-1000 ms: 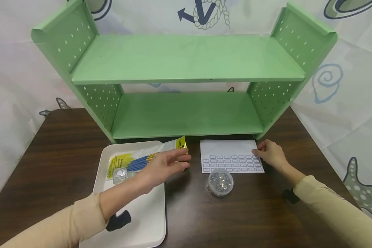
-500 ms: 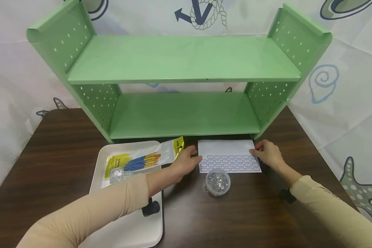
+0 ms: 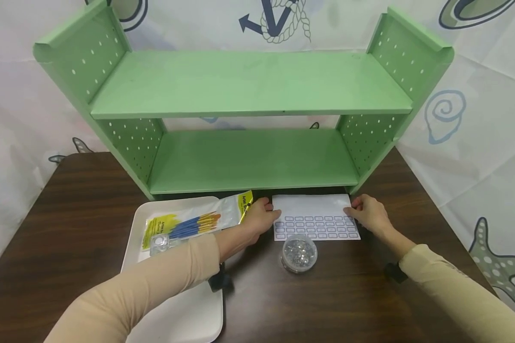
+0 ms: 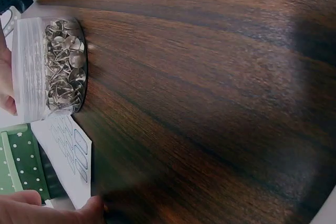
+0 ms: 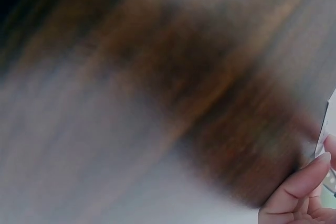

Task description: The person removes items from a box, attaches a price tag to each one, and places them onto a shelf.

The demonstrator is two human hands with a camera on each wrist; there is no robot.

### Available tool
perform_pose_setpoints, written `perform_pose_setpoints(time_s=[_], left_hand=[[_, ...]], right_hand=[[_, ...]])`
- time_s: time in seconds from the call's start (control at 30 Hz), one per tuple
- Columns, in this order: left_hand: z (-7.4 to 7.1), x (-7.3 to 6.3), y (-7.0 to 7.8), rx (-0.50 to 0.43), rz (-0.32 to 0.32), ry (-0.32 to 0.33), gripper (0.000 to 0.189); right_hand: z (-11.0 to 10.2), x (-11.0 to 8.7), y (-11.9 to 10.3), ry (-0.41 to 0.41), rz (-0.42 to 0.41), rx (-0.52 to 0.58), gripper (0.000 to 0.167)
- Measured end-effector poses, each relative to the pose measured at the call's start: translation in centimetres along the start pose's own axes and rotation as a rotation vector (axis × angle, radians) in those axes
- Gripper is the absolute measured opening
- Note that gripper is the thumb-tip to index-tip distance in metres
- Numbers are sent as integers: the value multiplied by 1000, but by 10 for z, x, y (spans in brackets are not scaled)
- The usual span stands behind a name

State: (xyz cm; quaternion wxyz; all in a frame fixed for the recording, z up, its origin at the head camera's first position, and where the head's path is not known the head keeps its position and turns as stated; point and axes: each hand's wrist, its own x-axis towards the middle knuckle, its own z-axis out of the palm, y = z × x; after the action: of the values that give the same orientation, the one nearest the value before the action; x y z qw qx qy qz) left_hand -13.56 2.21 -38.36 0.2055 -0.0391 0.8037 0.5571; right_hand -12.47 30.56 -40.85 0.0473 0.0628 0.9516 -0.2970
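Note:
A white sheet of labels (image 3: 311, 206), printed with rows of small blue-outlined boxes, lies before the shelf in the head view. My left hand (image 3: 259, 221) holds its left edge, thumb in front. At the opposite edge my right hand (image 3: 372, 216) pinches the sheet between thumb and fingers. The right wrist view catches only that thumb (image 5: 302, 184) and a sliver of the sheet. Just in front of the labels stands a clear round jar (image 3: 299, 253); silver thumbtacks (image 4: 65, 66) show through its side in the left wrist view.
A green two-tier shelf (image 3: 253, 159) stands at the back of the dark wooden table (image 3: 334, 295). At left, a white tray (image 3: 189, 309) bears a packet of paintbrushes (image 3: 197, 221) and a small clear bottle (image 3: 159, 243), both partly behind my left arm.
My left hand has moved right, from over the tray to the left edge of the label sheet, and has taken hold there. My right hand keeps its grip on the right edge.

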Motion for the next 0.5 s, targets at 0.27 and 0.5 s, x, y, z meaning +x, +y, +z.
perform_pose_setpoints(time_s=[0.27, 0.5], left_hand=[[4, 6, 1, 11, -18, 37, 58], [6, 7, -1, 56, 3, 75, 46]], right_hand=[[0, 1, 1, 3, 2, 9, 27], [-1, -2, 1, 16, -14, 39, 24]])
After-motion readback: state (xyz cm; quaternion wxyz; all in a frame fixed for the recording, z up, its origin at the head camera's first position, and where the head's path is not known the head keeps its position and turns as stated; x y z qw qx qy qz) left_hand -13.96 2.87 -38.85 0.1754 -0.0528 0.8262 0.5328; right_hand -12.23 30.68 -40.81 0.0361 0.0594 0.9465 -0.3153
